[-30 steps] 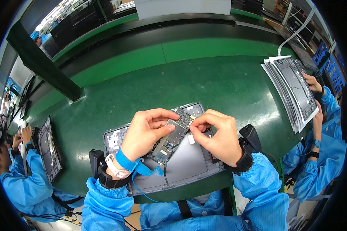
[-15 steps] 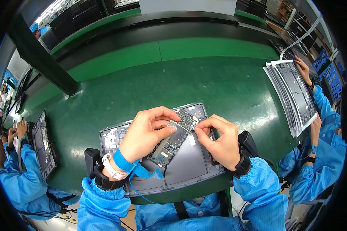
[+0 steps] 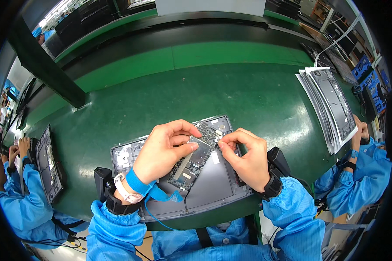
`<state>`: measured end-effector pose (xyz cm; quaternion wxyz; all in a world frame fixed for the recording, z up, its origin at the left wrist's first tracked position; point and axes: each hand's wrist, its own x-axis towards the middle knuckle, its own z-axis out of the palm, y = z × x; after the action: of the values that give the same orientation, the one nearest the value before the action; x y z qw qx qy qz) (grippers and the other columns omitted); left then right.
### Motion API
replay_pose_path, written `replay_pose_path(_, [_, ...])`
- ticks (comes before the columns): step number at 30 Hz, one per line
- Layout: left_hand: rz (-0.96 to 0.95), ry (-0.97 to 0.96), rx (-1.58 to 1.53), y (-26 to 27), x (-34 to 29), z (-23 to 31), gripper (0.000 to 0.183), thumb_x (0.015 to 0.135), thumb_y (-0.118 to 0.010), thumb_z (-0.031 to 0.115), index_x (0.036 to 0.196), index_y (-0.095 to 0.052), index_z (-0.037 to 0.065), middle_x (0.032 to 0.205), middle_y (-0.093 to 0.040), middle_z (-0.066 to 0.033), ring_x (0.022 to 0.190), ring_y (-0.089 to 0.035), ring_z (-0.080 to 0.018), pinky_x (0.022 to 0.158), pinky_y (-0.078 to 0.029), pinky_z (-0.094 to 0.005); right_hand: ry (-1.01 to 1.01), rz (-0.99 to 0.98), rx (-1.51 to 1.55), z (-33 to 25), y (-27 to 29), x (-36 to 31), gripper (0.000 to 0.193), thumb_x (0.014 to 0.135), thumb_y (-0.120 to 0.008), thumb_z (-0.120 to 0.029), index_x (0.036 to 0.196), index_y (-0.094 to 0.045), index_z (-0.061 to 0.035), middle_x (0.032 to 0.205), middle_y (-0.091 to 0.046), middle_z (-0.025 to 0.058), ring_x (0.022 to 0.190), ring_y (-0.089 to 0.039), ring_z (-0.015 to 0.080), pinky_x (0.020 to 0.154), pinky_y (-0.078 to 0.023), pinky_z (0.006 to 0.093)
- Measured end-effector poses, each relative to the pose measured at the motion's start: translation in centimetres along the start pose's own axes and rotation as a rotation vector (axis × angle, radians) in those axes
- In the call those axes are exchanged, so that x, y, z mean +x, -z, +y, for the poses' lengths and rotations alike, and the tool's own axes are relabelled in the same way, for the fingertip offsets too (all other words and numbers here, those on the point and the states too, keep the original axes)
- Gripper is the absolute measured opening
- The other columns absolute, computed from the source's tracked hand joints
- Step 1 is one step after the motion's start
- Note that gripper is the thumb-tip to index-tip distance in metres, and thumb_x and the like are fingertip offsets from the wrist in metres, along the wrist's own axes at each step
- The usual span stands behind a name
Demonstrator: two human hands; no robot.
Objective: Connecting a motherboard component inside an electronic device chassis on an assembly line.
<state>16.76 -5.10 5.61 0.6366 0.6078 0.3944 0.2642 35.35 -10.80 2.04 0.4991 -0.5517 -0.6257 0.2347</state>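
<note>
My left hand [image 3: 163, 150] grips a laptop circuit board [image 3: 188, 172], thumb on its face and fingers over its upper edge. The board lies slanted above a grey laptop case [image 3: 213, 191], which rests on the green bench in front of me. At the board's upper right edge, my right hand [image 3: 246, 158] has thumb and forefinger pinched together; whatever is between the fingertips is too small to make out. A thin black cable [image 3: 186, 202] runs down from the board's lower end onto the case. Around my left wrist sits a blue strap [image 3: 139, 182].
To the right stands a stack of laptop case parts [image 3: 333, 102] with white sheets between them, beside a co-worker's hands [image 3: 360, 128]. At left, another co-worker sits behind a tilted laptop case [image 3: 49, 163]. A dark post [image 3: 48, 65] rises from the bench [image 3: 178, 95].
The co-worker at right has drawn their hands back from the stack and brought them together. My own hands stay nearly in place, with the board still held.
</note>
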Motion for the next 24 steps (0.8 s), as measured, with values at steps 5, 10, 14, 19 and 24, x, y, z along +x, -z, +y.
replay_pose_path(5, [0.014,-0.012,-0.012,-0.09,-0.04,-0.02,0.018,0.079,-0.058,-0.008,0.096,-0.056,-0.004,0.094,-0.059,-0.0067,0.083,-0.058,-0.0091,0.073,-0.049,-0.0213,0.033,0.003,-0.04,-0.02,-0.01,-0.02,0.007,0.07,-0.067,-0.003,0.074,-0.062,-0.0037,0.064,-0.058,0.003,0.057,-0.054,0.0147,0.062,-0.038,0.0269])
replay_pose_path(10, [0.009,-0.011,-0.021,-0.16,-0.01,0.0,0.017,0.079,-0.058,-0.008,0.096,-0.055,-0.004,0.093,-0.059,-0.0064,0.083,-0.058,-0.0083,0.072,-0.049,-0.0209,0.031,0.016,-0.039,0.05,-0.05,-0.08,0.007,0.07,-0.067,-0.003,0.074,-0.062,-0.004,0.064,-0.058,0.0028,0.057,-0.054,0.0148,0.062,-0.038,0.0271])
replay_pose_path(14, [0.012,-0.008,-0.01,-0.17,0.0,0.02,0.017,0.079,-0.058,-0.007,0.096,-0.055,-0.004,0.093,-0.059,-0.0059,0.082,-0.058,-0.0078,0.072,-0.048,-0.0206,0.023,0.022,-0.042,0.1,-0.12,-0.11,0.006,0.07,-0.067,-0.004,0.074,-0.062,-0.0043,0.065,-0.058,0.0026,0.057,-0.053,0.0149,0.062,-0.038,0.0273])
replay_pose_path(19, [0.015,-0.012,0.002,-0.11,0.03,-0.16,0.017,0.079,-0.058,-0.007,0.095,-0.056,-0.004,0.092,-0.059,-0.0057,0.082,-0.057,-0.0074,0.071,-0.048,-0.0205,0.062,0.007,-0.105,-0.15,-0.02,-0.08,0.006,0.071,-0.067,-0.004,0.073,-0.061,-0.0043,0.064,-0.057,0.0025,0.056,-0.053,0.0149,0.063,-0.038,0.0277])
replay_pose_path(24, [0.02,-0.016,-0.005,-0.14,-0.05,-0.03,0.017,0.079,-0.058,-0.007,0.096,-0.056,-0.004,0.092,-0.06,-0.0057,0.082,-0.058,-0.0075,0.071,-0.048,-0.0206,0.062,0.009,-0.096,-0.14,0.02,-0.06,0.006,0.071,-0.066,-0.004,0.073,-0.061,-0.0043,0.064,-0.057,0.0025,0.056,-0.053,0.0149,0.063,-0.038,0.0279])
